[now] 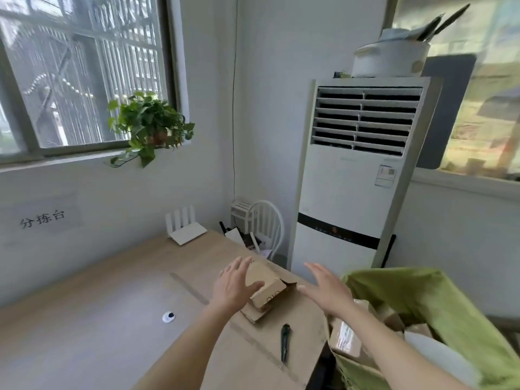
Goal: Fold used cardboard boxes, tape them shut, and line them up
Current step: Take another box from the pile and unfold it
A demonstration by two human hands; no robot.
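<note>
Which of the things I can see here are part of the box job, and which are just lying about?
Job: small box on the table, under the left hand; right hand open beside it; flat cardboard beneath; dark tool, possibly a cutter; green bag of boxes.

Lying about: router, plant, white disc, air conditioner, chair.

Small brown cardboard box (267, 288) on table, flap open.

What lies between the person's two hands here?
In the head view, the small cardboard box sits between the left hand and right hand; the left touches it, the right is apart.
</note>
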